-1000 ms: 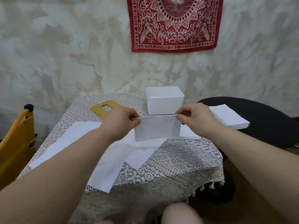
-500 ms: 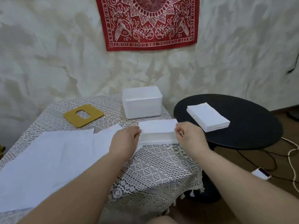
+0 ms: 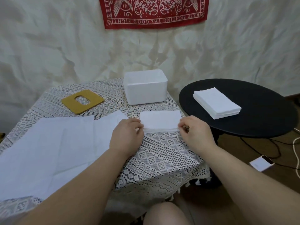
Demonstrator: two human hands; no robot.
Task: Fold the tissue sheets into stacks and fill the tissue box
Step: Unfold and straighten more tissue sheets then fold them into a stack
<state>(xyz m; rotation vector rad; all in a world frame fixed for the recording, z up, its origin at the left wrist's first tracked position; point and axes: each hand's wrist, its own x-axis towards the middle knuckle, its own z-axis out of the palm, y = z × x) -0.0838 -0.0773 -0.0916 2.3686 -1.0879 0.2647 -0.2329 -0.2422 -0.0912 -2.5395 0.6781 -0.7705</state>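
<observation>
A folded white tissue stack [image 3: 159, 120] lies flat on the lace-covered table [image 3: 162, 153], just in front of the white tissue box [image 3: 145, 89]. My left hand [image 3: 125, 137] pinches the stack's near left corner. At the near right corner, my right hand [image 3: 194, 134] pinches it with curled fingers. Large unfolded tissue sheets [image 3: 48, 146] spread over the left part of the table. The box is open on top; its inside is hidden from here.
The box's yellow lid [image 3: 82, 101] with a cut-out slot lies at the back left. A pile of tissues [image 3: 216, 104] rests on a round black side table [image 3: 259, 114] to the right. A small white device [image 3: 261, 163] and cables lie on the floor.
The folded tissue was held up in the air between both hands; it has come down flat onto the table by the box. The camera view has turned to the right.
</observation>
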